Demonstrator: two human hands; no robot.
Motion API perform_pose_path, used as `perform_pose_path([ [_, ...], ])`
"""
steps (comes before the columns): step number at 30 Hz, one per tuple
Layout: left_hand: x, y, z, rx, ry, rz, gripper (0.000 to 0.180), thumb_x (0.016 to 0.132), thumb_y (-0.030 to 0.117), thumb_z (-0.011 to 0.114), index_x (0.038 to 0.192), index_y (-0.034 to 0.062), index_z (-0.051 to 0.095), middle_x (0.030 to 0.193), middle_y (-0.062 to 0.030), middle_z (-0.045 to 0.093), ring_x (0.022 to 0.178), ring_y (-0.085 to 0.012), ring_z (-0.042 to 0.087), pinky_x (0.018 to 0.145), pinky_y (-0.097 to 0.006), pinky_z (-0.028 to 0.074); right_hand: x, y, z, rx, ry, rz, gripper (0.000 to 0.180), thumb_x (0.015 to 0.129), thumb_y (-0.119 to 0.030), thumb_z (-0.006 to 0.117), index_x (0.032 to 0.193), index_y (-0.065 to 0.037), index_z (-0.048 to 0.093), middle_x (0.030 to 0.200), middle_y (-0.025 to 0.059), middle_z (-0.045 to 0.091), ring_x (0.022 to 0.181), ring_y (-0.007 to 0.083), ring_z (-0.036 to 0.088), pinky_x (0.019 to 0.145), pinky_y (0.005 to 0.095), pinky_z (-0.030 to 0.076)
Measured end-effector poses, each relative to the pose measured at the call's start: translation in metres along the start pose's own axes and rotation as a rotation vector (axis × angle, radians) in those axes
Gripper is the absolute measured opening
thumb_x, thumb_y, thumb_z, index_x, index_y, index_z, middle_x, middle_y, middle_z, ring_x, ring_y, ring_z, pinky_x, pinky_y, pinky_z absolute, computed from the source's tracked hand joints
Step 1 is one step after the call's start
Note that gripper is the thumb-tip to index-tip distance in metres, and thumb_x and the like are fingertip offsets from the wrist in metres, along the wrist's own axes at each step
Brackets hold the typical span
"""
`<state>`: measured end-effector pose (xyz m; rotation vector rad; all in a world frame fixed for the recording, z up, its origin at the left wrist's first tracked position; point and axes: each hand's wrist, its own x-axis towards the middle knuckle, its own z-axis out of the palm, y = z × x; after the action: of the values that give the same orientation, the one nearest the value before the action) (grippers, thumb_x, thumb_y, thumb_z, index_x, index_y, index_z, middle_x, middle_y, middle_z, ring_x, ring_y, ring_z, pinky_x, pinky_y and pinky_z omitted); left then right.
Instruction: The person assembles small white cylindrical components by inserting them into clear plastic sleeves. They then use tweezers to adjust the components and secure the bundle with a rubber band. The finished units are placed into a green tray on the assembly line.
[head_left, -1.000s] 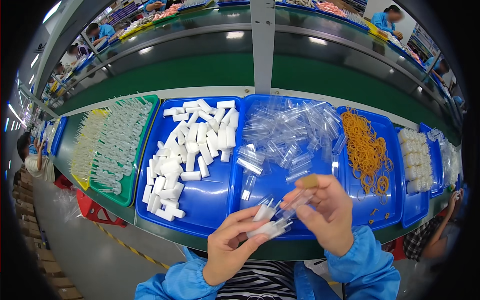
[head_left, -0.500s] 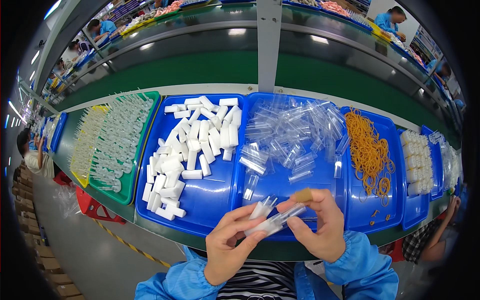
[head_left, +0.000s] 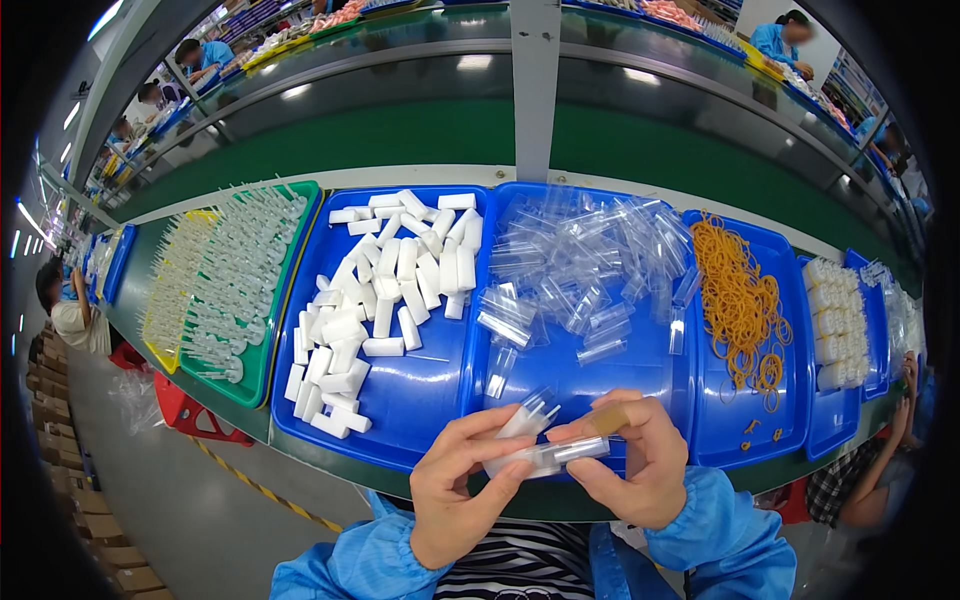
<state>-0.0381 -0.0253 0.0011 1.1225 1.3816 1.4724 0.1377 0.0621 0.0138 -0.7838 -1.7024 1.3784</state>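
Observation:
My left hand [head_left: 450, 495] is closed round two white pieces in clear plastic. One points up and away, with thin prongs [head_left: 540, 408] at its far end. The other lies sideways toward my right hand [head_left: 650, 470], which pinches a clear plastic sleeve [head_left: 584, 449] at that piece's end. Tan tape [head_left: 606, 420] wraps a right finger. Just beyond, a blue tray [head_left: 590, 385] holds many loose clear sleeves [head_left: 580, 260]. Left of it, white oblong blocks [head_left: 400, 270] are heaped in another blue tray [head_left: 430, 375].
Farther left, a green tray [head_left: 262, 385] and a yellow tray hold upright translucent pieces [head_left: 245, 270]. Orange rubber bands [head_left: 735, 300] fill a blue tray at right, with bundled white pieces [head_left: 838, 330] past it. A metal post [head_left: 535, 100] rises behind the trays. Other people sit along the lines.
My right fingers have drawn in toward the left hand, and the clear sleeve has turned more level against the sideways white piece. My left hand has barely moved.

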Motion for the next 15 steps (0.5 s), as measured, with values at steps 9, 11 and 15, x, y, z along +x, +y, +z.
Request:
perform_pose_path([
  [9, 0.003, 0.006, -0.002, 0.261, -0.008, 0.121, 0.028, 0.087, -0.002, 0.07, 0.115, 0.0, 0.071, 0.13, -0.0196, 0.058, 0.113, -0.0267, 0.062, 0.095, -0.034, 0.052, 0.016, -0.005, -0.009, -0.162, -0.063, -0.125, 0.025, 0.081, -0.007, 0.078, 0.103, -0.006, 0.067, 0.107, 0.0061, 0.073, 0.099, 0.0238, 0.064, 0.094, 0.038, 0.044],
  [11, 0.003, 0.006, -0.002, 0.244, 0.04, 0.084, 0.03, 0.087, 0.001, 0.073, 0.116, 0.0039, 0.073, 0.128, -0.017, 0.06, 0.111, -0.0259, 0.064, 0.094, -0.034, 0.052, 0.019, -0.004, -0.011, -0.17, -0.081, -0.15, 0.025, 0.081, -0.007, 0.078, 0.103, -0.005, 0.067, 0.106, 0.0066, 0.072, 0.101, 0.025, 0.064, 0.093, 0.0378, 0.044],
  [15, 0.002, 0.004, 0.003, 0.206, 0.041, 0.07, 0.028, 0.088, 0.001, 0.071, 0.115, 0.0033, 0.073, 0.128, -0.0167, 0.059, 0.111, -0.026, 0.063, 0.095, -0.033, 0.052, 0.016, -0.002, -0.014, -0.208, -0.128, -0.107, 0.027, 0.081, -0.007, 0.078, 0.105, -0.004, 0.066, 0.105, 0.0072, 0.071, 0.103, 0.0264, 0.062, 0.091, 0.0381, 0.045],
])
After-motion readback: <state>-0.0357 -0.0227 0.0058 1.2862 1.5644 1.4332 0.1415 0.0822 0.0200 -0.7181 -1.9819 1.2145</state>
